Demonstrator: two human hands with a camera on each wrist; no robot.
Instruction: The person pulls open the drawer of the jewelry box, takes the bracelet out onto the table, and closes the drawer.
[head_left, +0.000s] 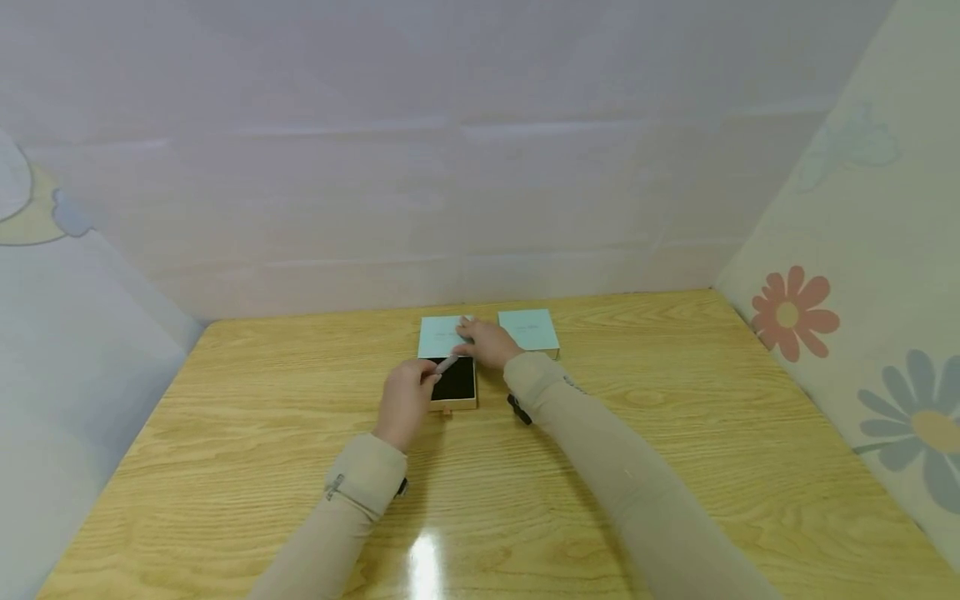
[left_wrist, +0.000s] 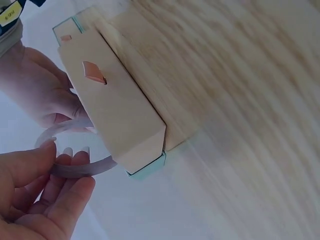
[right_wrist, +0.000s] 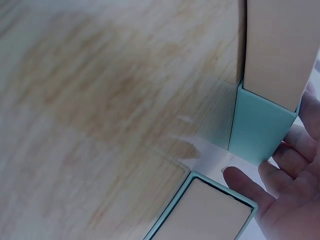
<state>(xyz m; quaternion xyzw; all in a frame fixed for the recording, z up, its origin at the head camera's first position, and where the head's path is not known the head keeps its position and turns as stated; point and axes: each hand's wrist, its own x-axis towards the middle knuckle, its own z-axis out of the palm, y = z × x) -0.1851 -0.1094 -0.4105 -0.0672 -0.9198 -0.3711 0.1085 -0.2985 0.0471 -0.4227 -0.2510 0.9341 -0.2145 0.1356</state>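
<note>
Bangle (head_left: 446, 364), pale grey, sits tilted in the head view at the drawer (head_left: 454, 405) of a jewellery box, over its black lining. The left hand (head_left: 405, 400) pinches the near side; the right hand (head_left: 489, 343) lies beyond, reaching across the box's light blue sleeve (head_left: 438, 336). The drawer is pulled out towards the person. A second light blue box (head_left: 529, 331) stands just to the right on the wood-grain table (head_left: 300, 467). A red flower (head_left: 797, 314) decorates the wall at the right.

In the left wrist view, the left thumb and fingers are nearly closed round the ring, whose other side disappears behind the drawer's beige front. An orange pull tab (left_wrist: 93, 72) sticks out of that front. The right hand's bent fingers are beside the bangle's far part; I cannot tell whether they grip it.

In the right wrist view, the right fingers are loosely bent and a little spread beside the sleeve's corner. One fingertip points between the two boxes; the second has its beige front within a teal rim.
</note>
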